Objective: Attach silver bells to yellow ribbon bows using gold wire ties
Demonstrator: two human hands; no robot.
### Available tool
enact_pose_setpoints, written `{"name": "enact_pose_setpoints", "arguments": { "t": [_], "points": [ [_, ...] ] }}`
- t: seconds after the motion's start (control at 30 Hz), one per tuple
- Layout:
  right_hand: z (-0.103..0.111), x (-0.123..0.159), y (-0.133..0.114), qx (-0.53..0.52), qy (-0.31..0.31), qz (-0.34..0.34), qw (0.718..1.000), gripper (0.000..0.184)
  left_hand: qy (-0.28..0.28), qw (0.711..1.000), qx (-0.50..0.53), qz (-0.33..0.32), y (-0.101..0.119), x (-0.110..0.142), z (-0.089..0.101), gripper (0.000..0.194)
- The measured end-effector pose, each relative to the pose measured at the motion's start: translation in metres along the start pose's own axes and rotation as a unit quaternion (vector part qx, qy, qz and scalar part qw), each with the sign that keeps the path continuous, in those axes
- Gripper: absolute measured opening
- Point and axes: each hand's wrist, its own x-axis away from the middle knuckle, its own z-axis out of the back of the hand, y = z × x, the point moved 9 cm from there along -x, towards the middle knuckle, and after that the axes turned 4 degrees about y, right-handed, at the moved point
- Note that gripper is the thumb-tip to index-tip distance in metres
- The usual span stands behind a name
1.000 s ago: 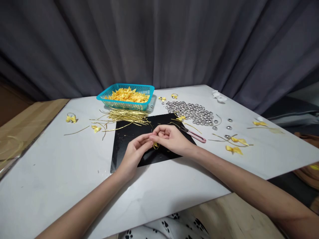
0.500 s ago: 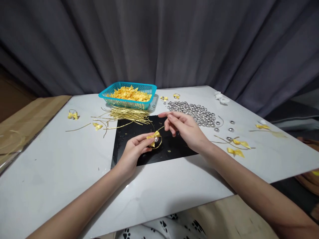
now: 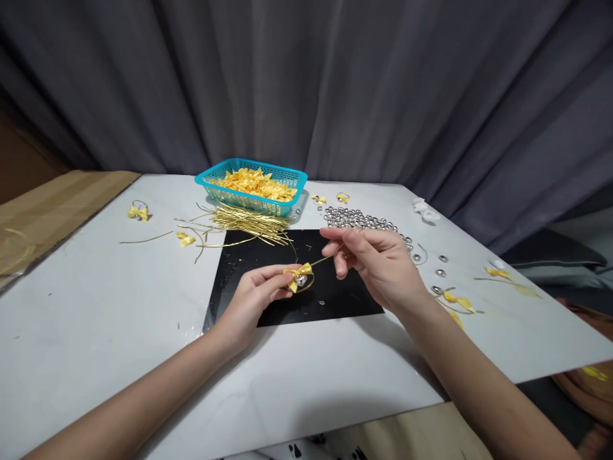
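Pinched in the fingers of my left hand (image 3: 261,291) is a yellow ribbon bow (image 3: 304,269) with a silver bead (image 3: 301,280) at its middle. A thin gold cord (image 3: 322,260) runs from the bow up to my right hand (image 3: 378,259), whose thumb and index finger close on its end. Part of the cord curves in a small loop beside the bead. Both hands are above a black mat (image 3: 325,306). The right hand hides some of the silver beads behind it.
A blue basket (image 3: 204,179) of yellow bows stands at the back. Before it lies a bundle of gold cords (image 3: 249,223). Silver beads (image 3: 354,218) are heaped right of centre. Loose bows (image 3: 457,301) lie at right, and a finished-looking looped bow (image 3: 138,211) at left.
My right hand has moved right, away from the left hand, drawing the gold cord out. The cord loop by the bow is smaller. The view has shifted slightly.
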Motion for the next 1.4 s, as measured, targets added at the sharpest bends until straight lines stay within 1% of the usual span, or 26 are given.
{"name": "enact_pose_setpoints", "arguments": {
  "t": [0.1, 0.17, 0.2, 0.3, 0.47, 0.53, 0.63, 0.7, 0.83, 0.93, 0.97, 1.03, 1.2, 1.3, 1.4],
  "points": [
    [-0.002, 0.001, 0.01, -0.04, 0.005, -0.073, 0.997, 0.024, 0.008, 1.0, -0.025, -0.001, 0.0, -0.001, 0.001, 0.022],
    [-0.003, 0.002, 0.013, -0.05, 0.003, -0.105, 0.993, 0.019, 0.015, 0.999, -0.047, -0.003, 0.0, -0.002, 0.002, 0.024],
    [-0.004, 0.003, 0.013, -0.054, -0.005, -0.113, 0.992, 0.019, 0.017, 0.998, -0.055, -0.005, 0.0, -0.003, 0.002, 0.024],
    [-0.009, 0.005, 0.014, -0.065, -0.033, -0.121, 0.99, 0.031, 0.013, 0.998, -0.056, -0.005, -0.001, -0.004, 0.002, 0.025],
    [-0.009, 0.005, 0.023, -0.063, -0.03, -0.126, 0.99, 0.02, -0.012, 0.999, -0.029, 0.011, -0.002, -0.003, -0.003, 0.024],
    [-0.009, 0.004, 0.027, -0.056, -0.032, -0.136, 0.989, 0.021, -0.023, 0.999, -0.026, 0.015, -0.002, -0.002, -0.005, 0.025],
    [-0.01, 0.005, 0.028, -0.043, -0.054, -0.159, 0.985, 0.025, -0.04, 0.998, -0.037, 0.017, -0.002, -0.003, -0.007, 0.027],
    [-0.01, 0.004, 0.027, -0.048, -0.067, -0.166, 0.983, 0.026, -0.036, 0.998, -0.057, 0.018, -0.004, -0.003, -0.005, 0.028],
    [-0.005, 0.003, 0.023, -0.096, -0.068, -0.172, 0.978, 0.026, 0.006, 0.995, -0.095, 0.006, -0.002, -0.005, 0.001, 0.026],
    [-0.012, 0.004, 0.019, -0.134, -0.109, -0.164, 0.971, 0.034, 0.018, 0.995, -0.103, -0.003, 0.001, -0.006, 0.002, 0.023],
    [-0.015, 0.005, 0.018, -0.131, -0.125, -0.16, 0.97, 0.035, 0.018, 0.994, -0.103, -0.003, 0.001, -0.005, 0.002, 0.022],
    [-0.018, 0.007, 0.018, -0.098, -0.14, -0.152, 0.974, 0.033, 0.015, 0.995, -0.102, -0.003, 0.0, -0.005, 0.001, 0.022],
    [-0.02, 0.006, 0.02, 0.001, -0.115, -0.11, 0.987, 0.022, 0.016, 0.994, -0.103, -0.012, -0.001, -0.006, 0.002, 0.023],
    [-0.018, 0.004, 0.018, 0.052, -0.089, -0.063, 0.993, 0.015, 0.025, 0.993, -0.117, -0.012, 0.0, -0.007, 0.004, 0.023],
    [-0.016, 0.001, 0.015, 0.148, -0.068, -0.003, 0.987, 0.009, 0.034, 0.992, -0.12, -0.011, 0.0, -0.007, 0.005, 0.021]
  ]
}}
